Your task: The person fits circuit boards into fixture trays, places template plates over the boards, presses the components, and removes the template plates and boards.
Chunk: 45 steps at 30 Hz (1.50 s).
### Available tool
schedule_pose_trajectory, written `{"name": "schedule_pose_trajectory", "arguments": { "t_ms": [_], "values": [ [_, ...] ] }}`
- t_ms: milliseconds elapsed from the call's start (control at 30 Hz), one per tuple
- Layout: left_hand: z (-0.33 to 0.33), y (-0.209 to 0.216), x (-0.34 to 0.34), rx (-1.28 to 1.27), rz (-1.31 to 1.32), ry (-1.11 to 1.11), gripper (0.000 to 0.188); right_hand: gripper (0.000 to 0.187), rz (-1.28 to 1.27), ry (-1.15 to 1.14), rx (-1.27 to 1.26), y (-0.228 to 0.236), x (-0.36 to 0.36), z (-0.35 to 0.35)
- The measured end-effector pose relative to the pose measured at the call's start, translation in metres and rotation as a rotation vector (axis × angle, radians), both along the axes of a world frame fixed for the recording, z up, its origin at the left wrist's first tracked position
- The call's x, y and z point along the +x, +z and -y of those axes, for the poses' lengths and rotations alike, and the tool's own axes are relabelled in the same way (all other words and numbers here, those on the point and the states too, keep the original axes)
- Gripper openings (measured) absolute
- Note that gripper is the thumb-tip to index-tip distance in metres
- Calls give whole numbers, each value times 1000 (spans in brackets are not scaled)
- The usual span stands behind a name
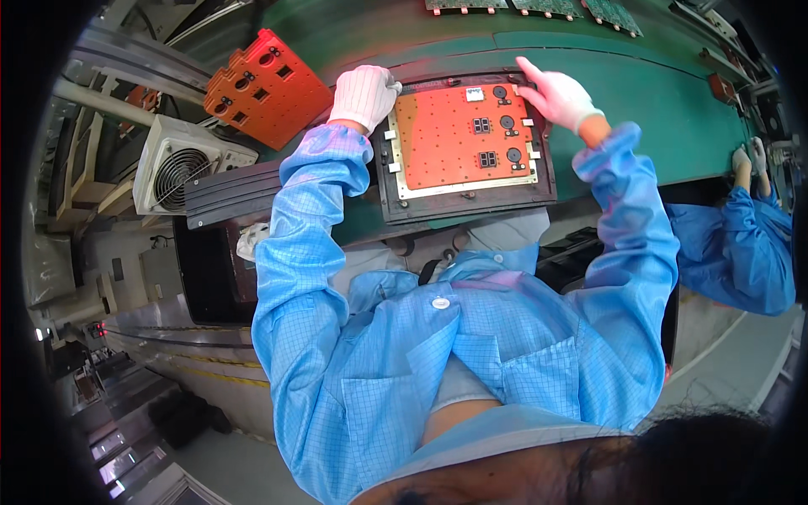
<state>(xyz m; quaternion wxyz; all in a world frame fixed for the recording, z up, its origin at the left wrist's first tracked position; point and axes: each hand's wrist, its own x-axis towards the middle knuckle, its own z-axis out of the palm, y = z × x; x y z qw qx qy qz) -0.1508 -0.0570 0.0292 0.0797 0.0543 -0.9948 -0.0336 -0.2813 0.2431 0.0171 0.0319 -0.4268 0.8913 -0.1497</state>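
Observation:
A black rectangular fixture frame (468, 202) lies on the green bench in front of me. It carries an orange-red board (446, 139) with dark round parts, small square black blocks and a white label, held by pale clips along its sides. My left hand (364, 97), in a white striped glove, is closed at the frame's upper left corner; what its curled fingers hold, if anything, is hidden. My right hand (562, 97), gloved in white, is at the upper right corner with thumb and fingers apart, the fingertips by the frame's edge.
Left of the frame, an orange-red perforated panel (268, 91) leans at an angle. Beyond it stand a white fan unit (189, 164) and dark ribbed strips (236, 192). Several green circuit boards (547, 7) lie at the far edge. A co-worker's blue sleeve (745, 231) is at right.

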Motion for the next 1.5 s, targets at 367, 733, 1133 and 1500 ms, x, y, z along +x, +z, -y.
{"name": "schedule_pose_trajectory", "arguments": {
  "t_ms": [367,733,1133,1500],
  "values": [
    [-77,-42,146,724,-293,37,64,82,330,40,93,19,96,-57],
    [-79,-20,135,330,-435,-127,39,46,-371,126,-33,-12,79,-19],
    [-65,-20,135,1138,-335,-70,41,64,829,-112,-1036,9,75,-11],
    [-48,-24,129,161,-286,-115,31,41,364,629,-849,127,76,152]
  ]
}}
